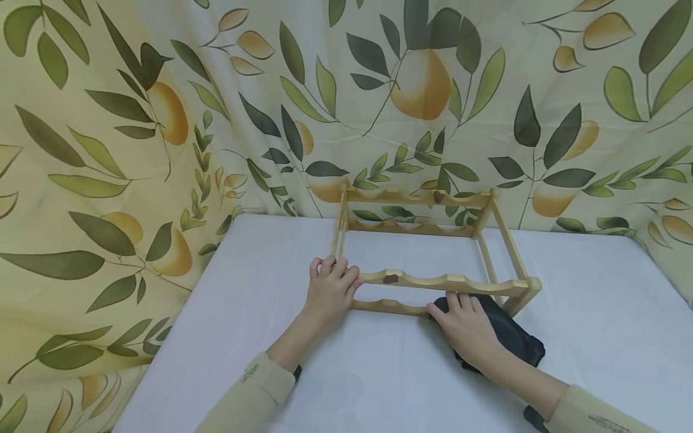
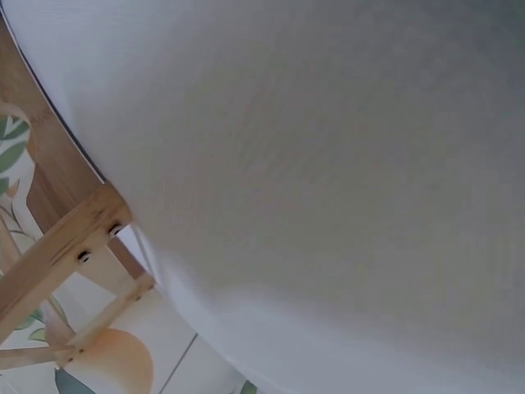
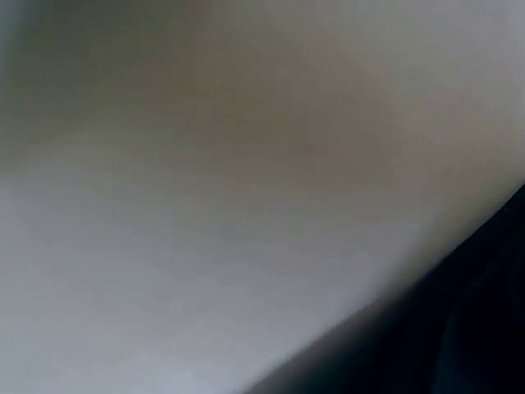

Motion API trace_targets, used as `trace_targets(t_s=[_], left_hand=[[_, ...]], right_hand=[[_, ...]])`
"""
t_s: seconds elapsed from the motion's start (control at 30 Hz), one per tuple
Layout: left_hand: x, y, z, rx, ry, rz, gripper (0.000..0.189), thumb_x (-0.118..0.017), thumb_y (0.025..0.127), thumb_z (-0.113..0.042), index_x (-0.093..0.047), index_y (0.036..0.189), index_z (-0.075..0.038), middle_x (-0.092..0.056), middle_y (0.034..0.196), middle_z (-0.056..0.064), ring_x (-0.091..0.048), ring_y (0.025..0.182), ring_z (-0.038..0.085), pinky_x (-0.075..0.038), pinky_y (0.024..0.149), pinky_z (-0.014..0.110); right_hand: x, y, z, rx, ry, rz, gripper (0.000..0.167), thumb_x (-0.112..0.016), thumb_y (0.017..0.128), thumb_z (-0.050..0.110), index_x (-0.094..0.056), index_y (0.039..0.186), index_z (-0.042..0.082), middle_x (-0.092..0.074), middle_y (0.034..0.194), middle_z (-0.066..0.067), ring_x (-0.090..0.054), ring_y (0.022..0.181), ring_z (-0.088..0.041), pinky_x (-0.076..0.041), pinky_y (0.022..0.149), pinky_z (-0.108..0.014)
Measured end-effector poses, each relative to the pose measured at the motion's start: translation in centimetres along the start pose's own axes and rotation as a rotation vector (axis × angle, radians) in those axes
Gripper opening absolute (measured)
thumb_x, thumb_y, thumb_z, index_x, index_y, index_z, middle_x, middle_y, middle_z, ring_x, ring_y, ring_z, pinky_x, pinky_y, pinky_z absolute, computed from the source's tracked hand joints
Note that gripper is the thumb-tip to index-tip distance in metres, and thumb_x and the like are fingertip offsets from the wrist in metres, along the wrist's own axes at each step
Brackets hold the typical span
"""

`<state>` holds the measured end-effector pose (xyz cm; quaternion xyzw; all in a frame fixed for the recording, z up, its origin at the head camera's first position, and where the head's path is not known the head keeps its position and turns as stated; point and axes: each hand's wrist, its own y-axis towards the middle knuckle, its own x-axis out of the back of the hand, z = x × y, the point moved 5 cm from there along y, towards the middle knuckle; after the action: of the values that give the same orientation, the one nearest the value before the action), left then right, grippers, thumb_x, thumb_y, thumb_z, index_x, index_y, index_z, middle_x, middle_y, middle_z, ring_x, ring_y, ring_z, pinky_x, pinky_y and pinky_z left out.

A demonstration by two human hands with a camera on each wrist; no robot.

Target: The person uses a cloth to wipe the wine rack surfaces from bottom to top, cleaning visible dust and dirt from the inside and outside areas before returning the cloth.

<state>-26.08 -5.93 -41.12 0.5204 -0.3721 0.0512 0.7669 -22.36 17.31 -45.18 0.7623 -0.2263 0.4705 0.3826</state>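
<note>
A light wooden rack with scalloped bars stands on the table in the head view. At its front left corner my left hand grips the frame, with the fingers over the end of the upper bar. Part of the rack also shows in the left wrist view. My right hand holds a black, soft, bag-like thing against the rack's front, its front end near the lower bar. The palm hides part of it. In the right wrist view the black thing is dark and blurred.
The table has a white cover. Behind it and to the left hangs a curtain printed with leaves and orange fruit. The rack's rear bars stand close to the curtain.
</note>
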Motion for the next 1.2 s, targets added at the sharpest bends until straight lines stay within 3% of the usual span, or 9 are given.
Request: trace_targets(t_s=[0.37,0.63,0.9,1.03,1.2], left_hand=[[0.0,0.1,0.0,0.004,-0.029,-0.001,0.043,-0.021,0.099,-0.042,-0.052,0.084,-0.016,-0.043,0.085,0.0,-0.039,0.092,0.023,-0.028,0.081,0.042],[-0.1,0.2,-0.1,0.006,-0.026,0.005,0.045,-0.02,0.099,-0.042,-0.054,0.084,-0.017,-0.045,0.087,0.0,-0.042,0.095,0.023,-0.03,0.082,0.043],[0.0,0.0,-0.2,0.002,-0.007,0.038,0.045,-0.018,0.1,-0.04,-0.053,0.084,-0.017,-0.043,0.087,0.0,-0.04,0.094,0.022,-0.029,0.08,0.042],[0.0,-0.1,-0.2,0.004,-0.003,0.038,0.045,-0.017,0.1,-0.04,-0.053,0.084,-0.017,-0.042,0.087,0.0,-0.039,0.094,0.022,-0.028,0.08,0.042],[0.0,-0.1,-0.1,-0.006,-0.002,0.01,0.045,-0.018,0.1,-0.039,-0.053,0.083,-0.016,-0.043,0.087,0.0,-0.039,0.093,0.022,-0.028,0.079,0.042]], right_hand=[[0.4,-0.7,-0.8,-0.087,-0.035,0.056,0.036,-0.072,0.071,0.006,-0.056,0.101,0.017,-0.048,0.088,-0.023,-0.046,0.074,-0.036,-0.037,0.062,-0.043],[-0.1,0.6,0.8,-0.015,-0.013,-0.047,0.023,-0.054,0.077,0.009,-0.05,0.099,0.014,-0.046,0.092,-0.025,-0.046,0.077,-0.039,-0.038,0.063,-0.046],[0.3,-0.5,-0.2,-0.076,-0.033,0.024,0.035,-0.071,0.072,0.007,-0.054,0.1,0.018,-0.047,0.092,-0.023,-0.046,0.079,-0.038,-0.036,0.065,-0.047],[0.6,-1.2,-0.8,-0.093,-0.041,0.05,0.041,-0.072,0.069,0.005,-0.056,0.104,0.021,-0.047,0.091,-0.022,-0.046,0.079,-0.037,-0.036,0.065,-0.046],[0.4,-0.4,0.0,-0.063,-0.033,0.032,0.035,-0.072,0.071,0.006,-0.056,0.1,0.018,-0.048,0.094,-0.023,-0.047,0.082,-0.038,-0.037,0.066,-0.047]])
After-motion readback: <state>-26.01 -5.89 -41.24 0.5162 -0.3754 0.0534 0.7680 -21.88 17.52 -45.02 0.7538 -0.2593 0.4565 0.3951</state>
